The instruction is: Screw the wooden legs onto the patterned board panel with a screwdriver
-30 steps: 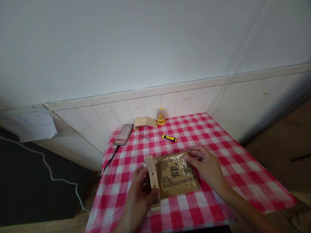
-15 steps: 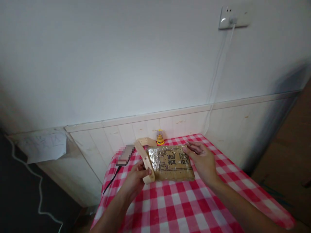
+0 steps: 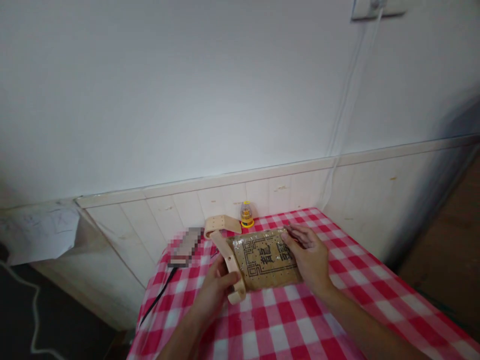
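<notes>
My left hand (image 3: 219, 280) is closed on a pale, curved wooden strip (image 3: 225, 250) with holes, thumb pressing near its lower end. This strip stands along the left edge of a flat brown slab (image 3: 268, 260), wrapped in shiny clear plastic and printed with black characters and a black border. At the slab's upper right corner, my right hand (image 3: 309, 252) pinches it between thumb and fingers. Some of those fingers are hidden behind the slab. A second pale wooden piece (image 3: 221, 222) with small holes lies behind, close to the wall.
A small clear container with yellow cap and base (image 3: 246, 215) stands at the table's back edge. Left of the slab lies a blurred-out flat object (image 3: 186, 246) with a black cable (image 3: 159, 296). Everything rests on a red-and-white checked tablecloth (image 3: 279, 330) against the wall.
Both hands have brought the slab and strip slightly lower and nearer, so more of the second wooden piece shows. The camera view has shifted a little.
</notes>
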Tool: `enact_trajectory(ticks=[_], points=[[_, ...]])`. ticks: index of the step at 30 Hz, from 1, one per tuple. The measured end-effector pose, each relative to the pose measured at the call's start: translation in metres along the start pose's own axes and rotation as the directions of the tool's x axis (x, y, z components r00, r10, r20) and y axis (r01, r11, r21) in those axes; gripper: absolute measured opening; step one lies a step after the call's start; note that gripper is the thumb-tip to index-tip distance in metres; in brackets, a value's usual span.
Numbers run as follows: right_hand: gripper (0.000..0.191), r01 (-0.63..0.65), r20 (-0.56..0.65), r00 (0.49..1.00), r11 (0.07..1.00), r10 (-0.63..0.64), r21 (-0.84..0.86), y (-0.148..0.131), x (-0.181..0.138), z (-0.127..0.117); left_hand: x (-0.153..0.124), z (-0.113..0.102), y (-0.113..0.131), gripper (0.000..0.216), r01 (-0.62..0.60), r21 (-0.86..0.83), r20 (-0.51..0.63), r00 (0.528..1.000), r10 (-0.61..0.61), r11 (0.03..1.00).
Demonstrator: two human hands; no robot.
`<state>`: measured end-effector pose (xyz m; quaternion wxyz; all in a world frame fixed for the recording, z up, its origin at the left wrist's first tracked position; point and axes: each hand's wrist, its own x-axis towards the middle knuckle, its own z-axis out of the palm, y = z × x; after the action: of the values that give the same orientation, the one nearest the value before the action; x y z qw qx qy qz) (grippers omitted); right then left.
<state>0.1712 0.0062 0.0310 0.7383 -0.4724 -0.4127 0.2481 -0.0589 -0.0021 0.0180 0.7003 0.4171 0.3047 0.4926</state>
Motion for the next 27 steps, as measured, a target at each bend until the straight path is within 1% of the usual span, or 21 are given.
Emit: enact_trajectory(ticks=[4,7,10,15,19,22,27], points=[[0.034,0.04,0.021,0.999,0.999,-0.04,-0.021,0.0,-0.006,-0.003,-0.001,-0.011,-0.006,0.061,0.013,0.01,0.102,0.995,-0.014,1.0],[0.032,0.066,0.038,0.997,0.996,-0.064,-0.052,0.001,-0.007,-0.005,0.0,-0.019,-0.01,0.061,0.056,0.014,0.155,0.986,-0.057,0.998],[0.031,0.093,0.048,0.995,0.992,-0.089,-0.083,0.001,-0.009,-0.006,-0.001,-0.024,-0.011,0.065,0.106,0.025,0.153,0.982,-0.108,0.994],[0.03,0.097,0.056,0.994,0.989,-0.091,-0.108,-0.001,-0.01,-0.005,-0.001,-0.023,-0.004,0.079,0.15,-0.001,0.167,0.975,-0.148,0.989],[0.029,0.097,0.047,0.995,0.987,-0.091,-0.132,-0.001,-0.01,-0.005,-0.001,-0.023,-0.001,0.084,0.193,-0.029,0.129,0.974,-0.188,0.981],[0.028,0.098,0.046,0.995,0.987,-0.093,-0.128,-0.002,-0.01,-0.005,-0.001,-0.025,-0.002,0.084,0.188,-0.042,0.138,0.974,-0.181,0.981],[0.027,0.106,0.055,0.993,0.988,-0.101,-0.111,-0.005,-0.012,-0.005,-0.002,-0.027,0.0,0.073,0.173,-0.011,0.168,0.971,-0.169,0.985]])
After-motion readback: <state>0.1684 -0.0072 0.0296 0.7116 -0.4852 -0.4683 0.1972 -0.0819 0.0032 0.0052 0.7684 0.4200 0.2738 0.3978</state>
